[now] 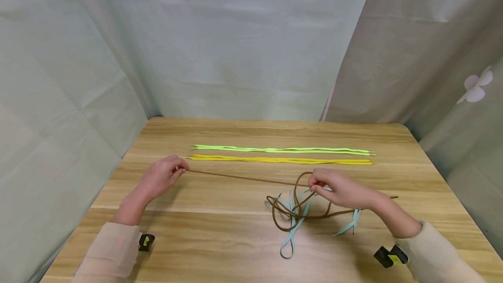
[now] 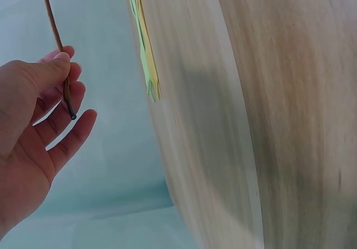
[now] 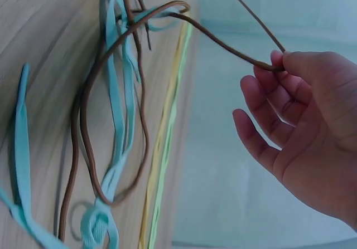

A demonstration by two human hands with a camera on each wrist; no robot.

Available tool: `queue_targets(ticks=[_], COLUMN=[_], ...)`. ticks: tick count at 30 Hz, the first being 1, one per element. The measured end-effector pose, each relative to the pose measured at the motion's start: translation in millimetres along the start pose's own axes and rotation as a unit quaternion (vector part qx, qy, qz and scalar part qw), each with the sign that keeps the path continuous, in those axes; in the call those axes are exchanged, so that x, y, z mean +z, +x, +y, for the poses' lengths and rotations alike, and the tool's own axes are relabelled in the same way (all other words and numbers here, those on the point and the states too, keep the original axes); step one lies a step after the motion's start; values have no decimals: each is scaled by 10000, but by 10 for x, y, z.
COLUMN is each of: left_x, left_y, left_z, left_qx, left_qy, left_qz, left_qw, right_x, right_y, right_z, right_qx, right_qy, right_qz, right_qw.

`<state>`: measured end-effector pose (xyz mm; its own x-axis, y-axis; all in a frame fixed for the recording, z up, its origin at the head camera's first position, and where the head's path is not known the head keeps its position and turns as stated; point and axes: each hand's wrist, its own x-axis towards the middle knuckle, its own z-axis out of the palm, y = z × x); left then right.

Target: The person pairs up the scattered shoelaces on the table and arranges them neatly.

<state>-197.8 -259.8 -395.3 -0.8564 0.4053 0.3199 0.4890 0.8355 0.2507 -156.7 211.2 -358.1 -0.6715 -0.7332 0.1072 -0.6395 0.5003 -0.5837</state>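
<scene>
A brown shoelace runs straight between my two hands, above the table. My left hand pinches it close to one end; the dark tip hangs below the thumb in the left wrist view. Farther along the lace, my right hand pinches it between thumb and forefinger, the other fingers loosely bent. The remaining brown lace lies in loops below and left of the right hand. Light blue shoelaces are mixed with these loops, and one blue part looks knotted or coiled.
Beyond the hands, a lime green shoelace and a yellow shoelace lie folded lengthwise, side by side across the wooden table. Pale curtains hang around the table's back and sides.
</scene>
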Motion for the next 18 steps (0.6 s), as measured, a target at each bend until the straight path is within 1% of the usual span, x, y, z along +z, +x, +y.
queue_targets(ticks=[2, 9, 12, 18], left_x=[-4, -5, -3, -5], left_y=[-9, -43, -56, -89], left_z=[-18, -71, -97, -148], left_qx=[-36, -93, -132, -255], left_qy=[-9, -22, 22, 6], left_qz=[15, 67, 65, -46], left_qw=[10000, 9999, 9999, 9997], right_x=[-44, -137, -169, -259], right_y=[-56, -238, -314, -456], right_z=[11, 60, 64, 34], right_qx=[-23, -67, -63, -81], right_qy=[10, -235, -121, 173], right_qz=[59, 266, 329, 502], right_qw=[10000, 9993, 9994, 9986])
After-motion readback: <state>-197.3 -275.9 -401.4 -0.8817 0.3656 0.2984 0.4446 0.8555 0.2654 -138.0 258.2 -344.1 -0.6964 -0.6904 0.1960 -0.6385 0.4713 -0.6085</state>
